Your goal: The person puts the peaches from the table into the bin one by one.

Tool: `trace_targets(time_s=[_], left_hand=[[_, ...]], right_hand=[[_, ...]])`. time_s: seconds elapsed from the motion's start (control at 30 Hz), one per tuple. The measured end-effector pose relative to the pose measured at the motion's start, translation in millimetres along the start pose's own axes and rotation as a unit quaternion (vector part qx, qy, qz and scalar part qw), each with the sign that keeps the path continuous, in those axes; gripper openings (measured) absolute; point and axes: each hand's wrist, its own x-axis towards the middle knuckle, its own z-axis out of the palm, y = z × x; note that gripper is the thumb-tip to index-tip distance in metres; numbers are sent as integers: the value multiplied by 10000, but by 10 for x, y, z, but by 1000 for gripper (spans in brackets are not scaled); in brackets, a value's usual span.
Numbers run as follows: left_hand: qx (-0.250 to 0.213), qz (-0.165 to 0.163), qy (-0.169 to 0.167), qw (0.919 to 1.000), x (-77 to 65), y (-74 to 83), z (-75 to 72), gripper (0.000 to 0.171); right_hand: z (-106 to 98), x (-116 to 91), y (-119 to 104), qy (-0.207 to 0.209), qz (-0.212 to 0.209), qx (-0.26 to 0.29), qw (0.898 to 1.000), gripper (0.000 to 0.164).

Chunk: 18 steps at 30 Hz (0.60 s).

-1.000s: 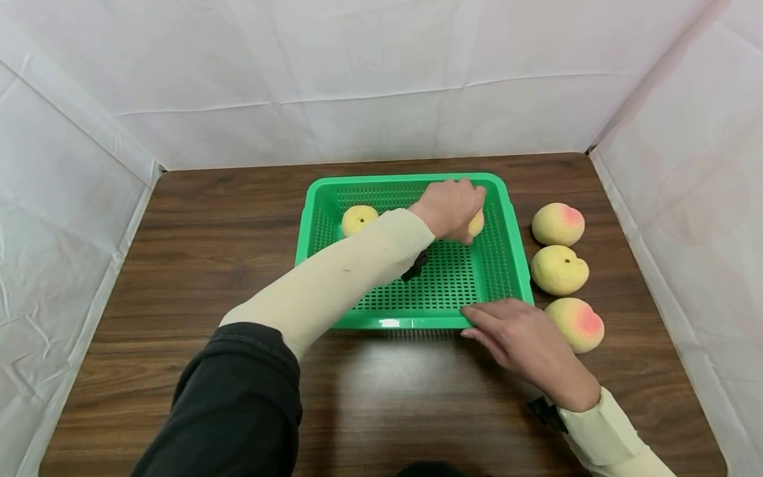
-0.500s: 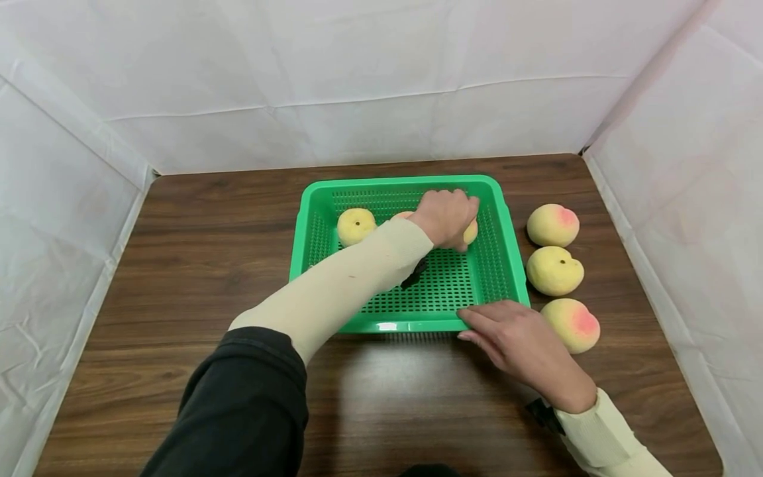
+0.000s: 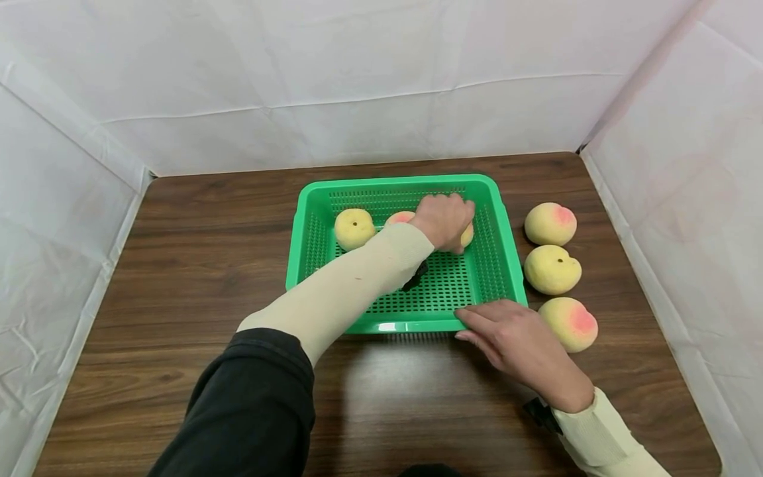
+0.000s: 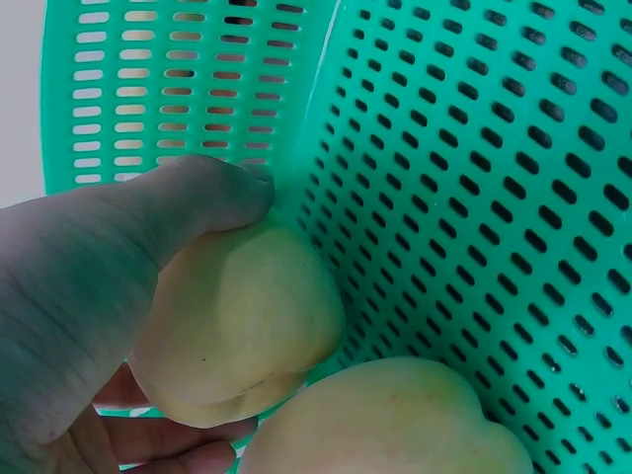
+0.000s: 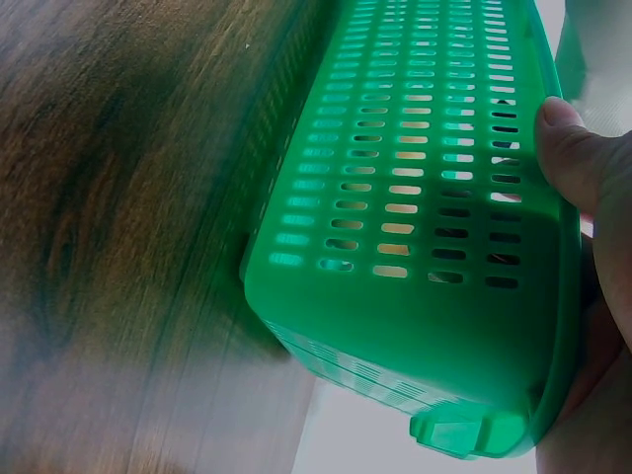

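Observation:
A green perforated plastic basket (image 3: 393,180) stands on the wooden table. Inside it, toward the back right, my left hand (image 3: 444,218) grips a yellow peach (image 4: 242,316), thumb on top and fingers below. Another peach (image 4: 385,425) sits right beside the held one, mostly hidden by my wrist in the head view. Farther left in the basket lies a third peach (image 3: 354,228). My right hand (image 3: 521,344) holds the basket's front rim near its right corner, with the thumb (image 5: 563,133) on the outer side.
Three more peaches stand in a column right of the basket: a far one (image 3: 551,224), a middle one (image 3: 552,270) and a near one (image 3: 567,324) close to my right hand. White sheeting (image 3: 357,136) encloses the table (image 3: 208,265) at the back and sides.
My left hand, still on its peach, has come slightly lower and nearer inside the basket, uncovering part of the middle peach. My right hand keeps its place. The head view has shifted slightly.

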Motion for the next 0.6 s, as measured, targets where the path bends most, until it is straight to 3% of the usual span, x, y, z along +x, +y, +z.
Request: trace_targets(time_s=[0.23,0.6], left_hand=[[213,-126,-41,9997,5,45,52,75],[-1,-269,14,9996,-13,83,70,73]], right_hand=[[-11,2,-10,-98,36,8,9999,46],[-11,-4,-4,-101,91,17,9999,52]])
